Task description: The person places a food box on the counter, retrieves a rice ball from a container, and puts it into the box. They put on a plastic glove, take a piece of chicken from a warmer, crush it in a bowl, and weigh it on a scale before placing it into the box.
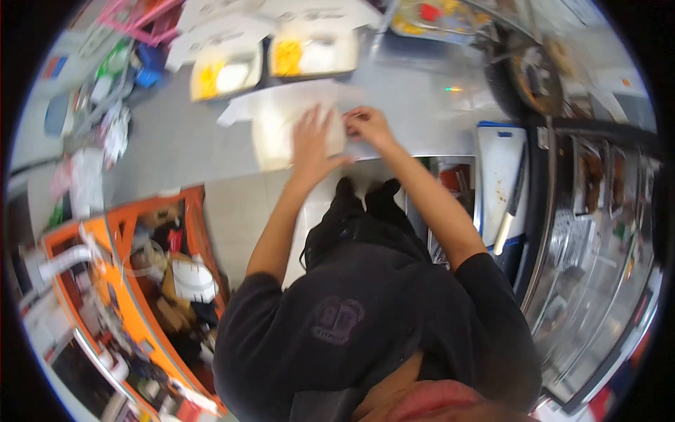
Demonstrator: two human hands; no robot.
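A pale takeaway box (268,141) lies near the front edge of the steel counter (422,102), its flap spread toward the back. My left hand (313,137) rests flat on the box with the fingers stretched out. At the box's right side, my right hand (370,129) is closed in a pinch. Something small and dark shows at its fingertips, too blurred to name. Behind are two lidded takeaway boxes standing open, a left one (246,87) and a right one (342,62), each with yellow food and a white portion inside.
To the right, a knife (512,200) lies on a white cutting board (491,179). A dark pan (534,77) and a food tray (432,20) stand at the back right. An orange shelf unit (133,299) with clutter is at the lower left; plastic bags (86,179) hang nearby.
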